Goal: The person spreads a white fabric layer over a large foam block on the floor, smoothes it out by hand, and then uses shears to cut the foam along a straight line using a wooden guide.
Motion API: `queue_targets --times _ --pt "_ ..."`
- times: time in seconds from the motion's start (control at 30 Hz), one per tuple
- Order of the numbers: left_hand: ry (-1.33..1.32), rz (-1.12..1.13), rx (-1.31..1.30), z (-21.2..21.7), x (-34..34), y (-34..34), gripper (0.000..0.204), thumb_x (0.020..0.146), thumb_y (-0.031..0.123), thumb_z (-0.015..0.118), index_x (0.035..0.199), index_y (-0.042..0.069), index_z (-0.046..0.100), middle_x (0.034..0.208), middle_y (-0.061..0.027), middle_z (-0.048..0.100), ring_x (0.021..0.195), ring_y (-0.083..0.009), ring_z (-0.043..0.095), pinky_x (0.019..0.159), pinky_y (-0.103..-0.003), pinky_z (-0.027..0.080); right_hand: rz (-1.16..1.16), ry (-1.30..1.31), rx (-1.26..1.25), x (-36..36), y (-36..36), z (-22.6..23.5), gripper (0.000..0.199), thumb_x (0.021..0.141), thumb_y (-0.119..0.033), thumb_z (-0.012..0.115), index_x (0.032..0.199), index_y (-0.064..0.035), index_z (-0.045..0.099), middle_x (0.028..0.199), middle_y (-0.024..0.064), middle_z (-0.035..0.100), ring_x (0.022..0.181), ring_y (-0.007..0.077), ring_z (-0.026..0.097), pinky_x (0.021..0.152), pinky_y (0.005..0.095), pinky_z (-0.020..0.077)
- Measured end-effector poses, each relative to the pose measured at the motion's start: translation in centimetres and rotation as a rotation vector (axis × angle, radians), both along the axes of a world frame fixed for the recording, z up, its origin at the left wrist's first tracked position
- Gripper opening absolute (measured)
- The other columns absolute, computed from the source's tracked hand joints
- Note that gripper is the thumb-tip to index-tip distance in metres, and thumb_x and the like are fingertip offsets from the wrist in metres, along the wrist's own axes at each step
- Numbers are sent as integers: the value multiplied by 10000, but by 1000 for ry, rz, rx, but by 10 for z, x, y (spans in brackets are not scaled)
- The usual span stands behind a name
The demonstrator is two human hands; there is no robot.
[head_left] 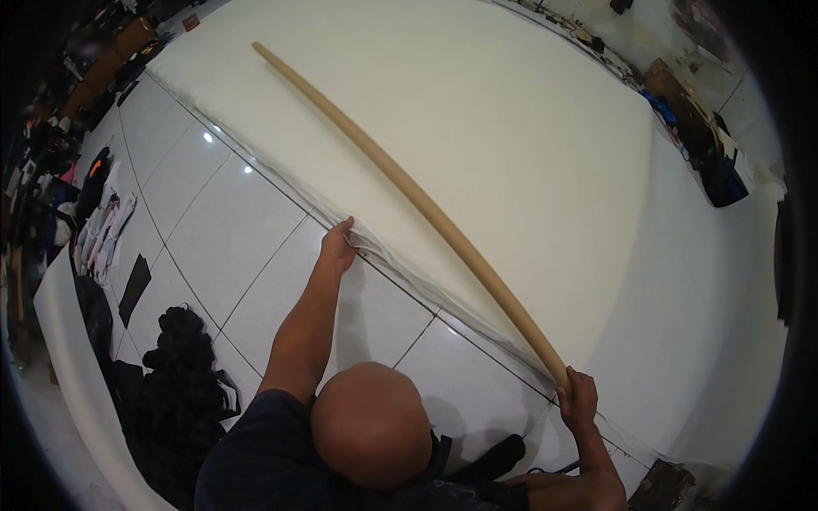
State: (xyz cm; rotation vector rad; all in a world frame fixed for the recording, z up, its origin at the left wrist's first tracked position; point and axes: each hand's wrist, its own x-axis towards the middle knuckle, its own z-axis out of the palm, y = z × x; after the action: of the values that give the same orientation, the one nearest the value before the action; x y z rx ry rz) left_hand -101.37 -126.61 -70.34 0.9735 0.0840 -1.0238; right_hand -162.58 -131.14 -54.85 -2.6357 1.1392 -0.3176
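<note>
A large off-white sheet (pixel 477 111), which looks like layered cloth, lies spread over the tiles. My left hand (pixel 340 242) grips its loose, thin near edge, thumb pointing up and the other fingers partly hidden. Across the sheet runs a long tan tube (pixel 415 196), perhaps cardboard, slanting from the far left to the near right. My right hand (pixel 580 397) is closed around the near end of this tube, at the sheet's edge. The tube's far end rests on or just above the sheet; I cannot tell which.
Glossy white floor tiles (pixel 200 200) lie on the near left. Black bunched material (pixel 183 375), a dark flat piece (pixel 135 289) and folded white cloths (pixel 104 226) sit there. Clutter lines the left side, and dark items (pixel 711 157) stand by the right wall. My bare knee (pixel 372 426) is at the bottom.
</note>
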Motion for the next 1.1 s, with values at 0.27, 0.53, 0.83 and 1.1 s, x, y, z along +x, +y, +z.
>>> queue_targets --times 0.27,0.53,0.83,1.1 --pt "-73 93 84 8 -5 -4 271 876 139 579 1094 -6 508 1079 -118 549 936 -268 556 831 -419 466 98 18 -16 15 0 17 526 672 -126 742 1159 -48 559 954 145 585 866 311 553 754 400 447" --pt "-21 61 145 2 -3 -10 357 888 122 561 1192 -40 466 1176 -178 528 1069 -334 533 861 -492 483 153 4 -52 23 -3 21 525 668 -139 751 1148 -41 561 945 149 584 851 312 554 745 402 447" --pt "-189 221 258 -5 -20 -3 483 854 118 607 1258 10 366 1097 -165 526 977 -299 555 768 -404 509 116 -32 -24 19 10 17 505 681 -133 752 1142 -46 567 922 142 588 828 314 562 719 391 457" --pt "-387 476 638 -20 75 180 377 878 340 508 1107 43 543 817 -63 532 681 -190 480 653 -390 447 327 -147 222 29 24 -18 446 808 -271 668 1210 -115 552 857 93 572 776 278 545 686 391 443"
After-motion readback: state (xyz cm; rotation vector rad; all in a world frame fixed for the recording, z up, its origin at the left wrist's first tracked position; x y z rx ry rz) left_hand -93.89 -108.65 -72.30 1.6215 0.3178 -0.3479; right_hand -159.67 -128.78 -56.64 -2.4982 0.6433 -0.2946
